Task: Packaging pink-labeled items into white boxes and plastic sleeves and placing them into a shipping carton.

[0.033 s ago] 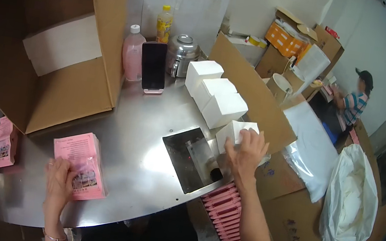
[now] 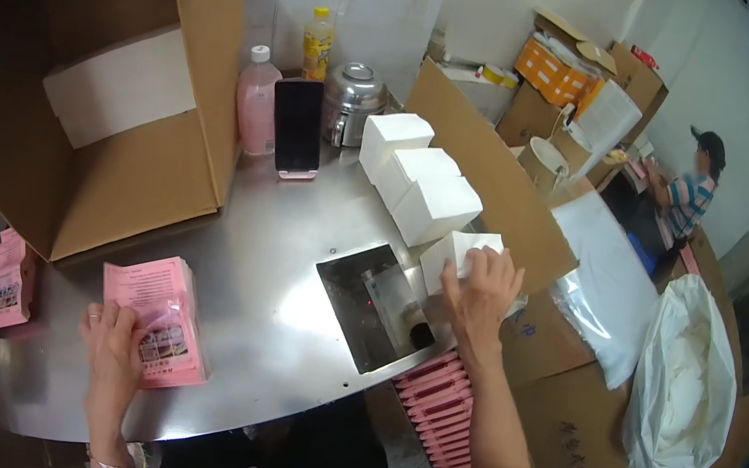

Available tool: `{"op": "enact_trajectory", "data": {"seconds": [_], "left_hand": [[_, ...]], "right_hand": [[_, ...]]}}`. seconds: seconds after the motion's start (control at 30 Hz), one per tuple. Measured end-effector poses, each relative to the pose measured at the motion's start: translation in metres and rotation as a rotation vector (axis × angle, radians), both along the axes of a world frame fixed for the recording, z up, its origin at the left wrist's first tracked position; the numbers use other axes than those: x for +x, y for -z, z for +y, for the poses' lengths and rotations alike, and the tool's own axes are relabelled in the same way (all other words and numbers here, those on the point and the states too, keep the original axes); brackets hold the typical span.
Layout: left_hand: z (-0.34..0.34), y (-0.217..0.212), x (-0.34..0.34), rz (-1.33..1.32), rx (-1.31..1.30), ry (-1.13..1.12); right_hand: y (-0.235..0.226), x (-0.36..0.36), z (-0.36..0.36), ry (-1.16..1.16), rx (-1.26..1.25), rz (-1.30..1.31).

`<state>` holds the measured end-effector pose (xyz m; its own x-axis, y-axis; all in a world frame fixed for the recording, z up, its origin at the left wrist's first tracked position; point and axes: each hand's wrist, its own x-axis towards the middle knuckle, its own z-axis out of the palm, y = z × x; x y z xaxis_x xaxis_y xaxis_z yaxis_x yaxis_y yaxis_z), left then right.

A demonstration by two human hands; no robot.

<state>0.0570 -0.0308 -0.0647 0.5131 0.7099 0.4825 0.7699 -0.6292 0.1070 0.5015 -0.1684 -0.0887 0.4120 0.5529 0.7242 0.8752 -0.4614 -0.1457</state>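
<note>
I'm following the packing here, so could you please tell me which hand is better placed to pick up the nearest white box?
The right hand: it already rests on that white box. The left hand is across the table, on the pink packet.

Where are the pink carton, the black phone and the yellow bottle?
pink carton (image 2: 157,317), head view, on its printed top face.
black phone (image 2: 297,124), head view, middle of its dark screen.
yellow bottle (image 2: 317,47), head view, on its body below the cap.
</note>
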Motion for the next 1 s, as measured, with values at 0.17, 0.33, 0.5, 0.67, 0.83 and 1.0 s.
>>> {"op": "enact_trajectory", "data": {"seconds": [0.17, 0.33, 0.5, 0.67, 0.83, 1.0], "left_hand": [[-0.045, -0.014, 0.079, -0.156, -0.260, 0.383], [-0.062, 0.044, 0.113, -0.157, -0.160, 0.383], [-0.055, 0.059, 0.112, -0.195, -0.161, 0.418], [-0.073, 0.054, 0.132, -0.246, -0.318, 0.547], [-0.060, 0.045, 0.106, -0.177, -0.268, 0.482], [-0.077, 0.053, 0.137, -0.174, -0.244, 0.286]], "right_hand": [[-0.010, 0.010, 0.004, -0.052, -0.069, -0.001], [-0.015, 0.009, 0.002, -0.068, -0.066, 0.046], [-0.022, -0.002, -0.003, -0.094, -0.072, 0.020], [-0.015, -0.011, -0.001, -0.170, -0.029, 0.000], [0.018, -0.171, -0.034, -1.123, -0.261, 0.007], [0.023, -0.152, 0.037, -0.787, -0.404, 0.098]]}}
